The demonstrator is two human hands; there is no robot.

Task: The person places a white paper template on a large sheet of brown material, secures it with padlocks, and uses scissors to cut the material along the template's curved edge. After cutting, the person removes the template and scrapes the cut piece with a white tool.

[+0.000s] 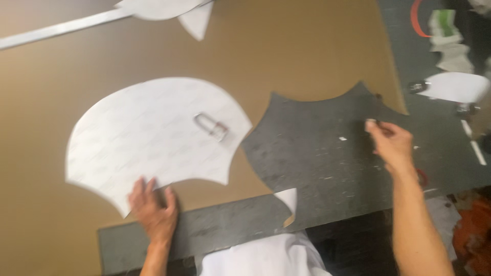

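L hand (152,207), lower left of frame: palm down, fingers spread flat, pressing on the lower edge of a white template (153,138). Not gripping anything, just laid open on it. Template is a big fan-like shape w/ a rounded top and scalloped, pointed lower corners; it lies flat on a tan sheet (286,46) that covers most of the frame's left and centre. A small metal clip (210,126) sits on the template, right of its middle.

R hand (391,144), centre right: fingertips pinched together on a small whitish bit, too blurred to say what it is. Hand is over the dark grey table (317,158), just beside the cut edge of the tan sheet. That edge has a scalloped cut-out matching the template's outline, so the table shows through there.

Lower centre: a small curled white scrap (287,200) at the sheet's cut edge, and white cloth (266,258) at the frame's bottom.

Top of frame: a second white piece (169,9) w/ a pointed corner, and a long metal ruler (56,29) running to the upper left.

Upper right: clutter on the table, incl. white paper (458,86) and an orange loop (415,20); details blurred.
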